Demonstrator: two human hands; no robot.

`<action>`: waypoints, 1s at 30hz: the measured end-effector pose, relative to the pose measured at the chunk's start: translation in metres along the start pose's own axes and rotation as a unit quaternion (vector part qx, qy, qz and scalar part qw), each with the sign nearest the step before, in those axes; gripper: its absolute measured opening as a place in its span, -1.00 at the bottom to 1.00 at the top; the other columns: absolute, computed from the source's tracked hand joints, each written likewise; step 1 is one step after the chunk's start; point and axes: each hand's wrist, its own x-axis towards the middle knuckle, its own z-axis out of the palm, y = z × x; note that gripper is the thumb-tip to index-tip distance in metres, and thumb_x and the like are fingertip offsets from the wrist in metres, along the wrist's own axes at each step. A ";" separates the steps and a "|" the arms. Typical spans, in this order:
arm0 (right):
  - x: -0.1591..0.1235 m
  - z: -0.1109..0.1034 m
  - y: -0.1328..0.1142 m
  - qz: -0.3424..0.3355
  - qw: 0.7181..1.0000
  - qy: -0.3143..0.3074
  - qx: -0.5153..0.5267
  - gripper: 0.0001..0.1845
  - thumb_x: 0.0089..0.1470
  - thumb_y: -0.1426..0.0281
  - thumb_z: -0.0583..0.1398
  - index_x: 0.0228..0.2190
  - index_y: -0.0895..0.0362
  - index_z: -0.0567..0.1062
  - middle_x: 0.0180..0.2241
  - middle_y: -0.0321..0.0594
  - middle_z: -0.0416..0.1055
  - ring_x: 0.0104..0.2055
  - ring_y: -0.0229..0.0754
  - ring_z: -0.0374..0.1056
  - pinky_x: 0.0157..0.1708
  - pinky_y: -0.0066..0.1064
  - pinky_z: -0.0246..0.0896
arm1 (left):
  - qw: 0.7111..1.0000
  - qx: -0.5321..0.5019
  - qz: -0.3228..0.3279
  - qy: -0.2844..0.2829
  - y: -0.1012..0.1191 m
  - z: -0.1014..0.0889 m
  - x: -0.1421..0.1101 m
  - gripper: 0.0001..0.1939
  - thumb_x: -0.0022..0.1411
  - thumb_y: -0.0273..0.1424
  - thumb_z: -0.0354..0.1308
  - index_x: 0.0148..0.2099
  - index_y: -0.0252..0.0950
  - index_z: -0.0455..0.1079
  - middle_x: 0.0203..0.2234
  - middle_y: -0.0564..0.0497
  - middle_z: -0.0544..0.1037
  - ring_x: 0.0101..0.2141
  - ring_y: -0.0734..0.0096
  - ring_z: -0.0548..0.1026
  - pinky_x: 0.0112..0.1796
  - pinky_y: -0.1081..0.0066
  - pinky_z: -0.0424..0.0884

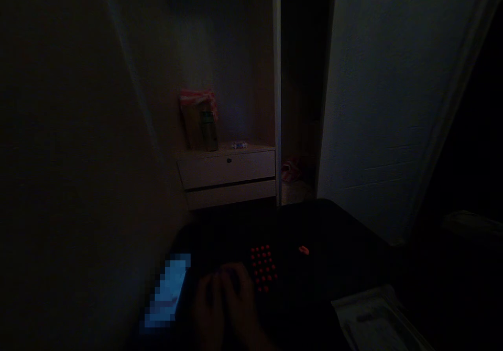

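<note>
Clock directions are taken from the hands. At 9 o'clock a blue screen [167, 293] glows, tilted and blocky, its picture unreadable. Towards 11 o'clock, farther off, a red-and-white bag [192, 112] stands on top of the drawers [236, 168], with a green bottle [209, 131] upright against its right side. The left hand [208, 301] lies on or just over the dark surface [322, 225], fingers bent; too dark to tell whether they are apart, together or clamped on anything. At 12 o'clock, right of the bottle, sits a small pale item [239, 145]. The right hand [239, 291] is close beside the left, its fingers also bent, their grip equally unclear. Just beside it, at 2 o'clock, are the red dots [264, 268]: small, round, bright, set in a rough upright block of short rows, whatever carries them lost in darkness. At 1 o'clock, red cloth [291, 169] lies low behind the upright post. Beyond the dots, at 2 o'clock, is a small orange-red patch [304, 250]. At 3 o'clock lies a pale flat packet [377, 322].
</note>
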 end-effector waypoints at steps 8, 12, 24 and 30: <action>-0.001 -0.001 -0.002 -0.021 0.999 -0.021 -0.029 -0.85 0.24 0.30 0.17 -0.22 0.04 0.54 -0.20 -0.17 0.54 -0.13 -0.05 0.50 -0.05 -0.21 0.40 | 1.000 0.010 0.017 0.004 0.000 0.002 0.000 -0.04 -0.13 0.52 -0.08 -0.18 -0.29 0.42 -0.19 -0.31 0.60 -0.16 -0.08 0.55 0.01 -0.08 0.43; 0.001 0.000 0.000 -0.027 0.999 -0.031 -0.032 -0.86 0.24 0.31 0.18 -0.24 0.05 0.54 -0.21 -0.17 0.53 -0.13 -0.06 0.49 -0.05 -0.20 0.39 | 1.000 0.002 0.016 0.009 0.003 0.001 0.001 -0.02 -0.21 0.55 -0.08 -0.22 -0.27 0.39 -0.23 -0.30 0.60 -0.20 -0.05 0.55 -0.02 -0.04 0.45; -0.001 0.000 0.005 -0.015 1.000 -0.013 0.005 -0.87 0.23 0.28 0.22 -0.21 0.04 0.53 -0.22 -0.19 0.56 -0.15 -0.08 0.51 -0.08 -0.25 0.43 | 1.000 -0.001 0.030 -0.004 -0.012 0.002 0.000 -0.16 0.01 0.41 -0.02 -0.15 -0.29 0.44 -0.18 -0.25 0.62 -0.15 -0.04 0.56 0.03 -0.07 0.43; -0.003 0.002 0.011 -0.009 1.000 0.006 0.022 -0.84 0.26 0.22 0.21 -0.20 0.01 0.54 -0.21 -0.19 0.57 -0.15 -0.10 0.52 -0.05 -0.25 0.46 | 0.999 -0.001 0.026 0.034 -0.019 0.004 0.002 -0.12 -0.06 0.45 -0.02 -0.17 -0.28 0.43 -0.15 -0.29 0.61 -0.12 -0.08 0.56 0.05 -0.09 0.43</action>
